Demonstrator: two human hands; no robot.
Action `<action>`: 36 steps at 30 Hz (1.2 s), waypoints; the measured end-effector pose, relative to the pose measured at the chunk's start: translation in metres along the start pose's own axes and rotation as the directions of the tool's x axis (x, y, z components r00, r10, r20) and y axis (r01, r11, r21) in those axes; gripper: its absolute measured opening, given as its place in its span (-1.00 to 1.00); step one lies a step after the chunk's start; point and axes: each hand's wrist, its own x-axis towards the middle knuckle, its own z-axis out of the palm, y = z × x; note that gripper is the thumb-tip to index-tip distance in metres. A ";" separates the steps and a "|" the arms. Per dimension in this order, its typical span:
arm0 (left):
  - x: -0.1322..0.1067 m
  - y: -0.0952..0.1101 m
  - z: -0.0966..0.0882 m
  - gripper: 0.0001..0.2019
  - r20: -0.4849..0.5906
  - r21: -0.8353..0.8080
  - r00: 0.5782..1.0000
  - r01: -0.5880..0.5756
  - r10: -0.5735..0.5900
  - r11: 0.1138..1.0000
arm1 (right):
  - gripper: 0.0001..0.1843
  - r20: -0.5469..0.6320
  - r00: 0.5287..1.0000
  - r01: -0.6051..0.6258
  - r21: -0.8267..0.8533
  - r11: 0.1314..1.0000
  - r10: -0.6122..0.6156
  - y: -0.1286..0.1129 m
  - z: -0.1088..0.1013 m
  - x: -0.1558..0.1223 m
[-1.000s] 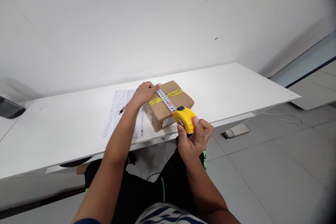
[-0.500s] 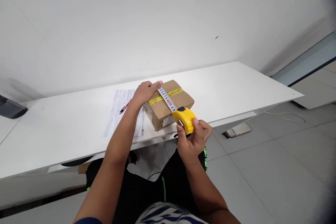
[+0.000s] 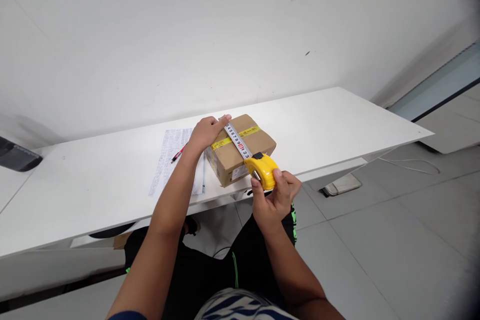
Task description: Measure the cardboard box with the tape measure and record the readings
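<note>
A brown cardboard box (image 3: pixel 258 142) bound with yellow printed tape lies near the front edge of the white table. Across its top runs the drawn-out blade (image 3: pixel 236 140) of a yellow tape measure (image 3: pixel 264 171). My right hand (image 3: pixel 275 200) grips the tape measure's case at the box's near edge, thumb on one side and fingers on the other. At the far left corner of the box, my left hand (image 3: pixel 208 132) presses the blade's far end with the thumb. Its other fingers are curled down beside the box, mostly hidden.
Left of the box, a handwritten sheet (image 3: pixel 165 160) lies on the white table (image 3: pixel 93 175), with a red and black pen (image 3: pixel 179 153) on it, partly behind my left forearm. A dark object (image 3: pixel 18 155) stands at the far left. The wall (image 3: pixel 187 35) rises behind the table.
Almost nothing differs. The view has shifted very slightly, and both hands keep the tape measure in the same place across the box.
</note>
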 end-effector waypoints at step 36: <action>-0.080 0.028 0.013 -0.47 -0.091 0.305 0.800 -0.545 0.593 0.781 | -0.40 0.121 0.825 -0.558 0.330 0.762 0.552 0.010 0.012 -0.014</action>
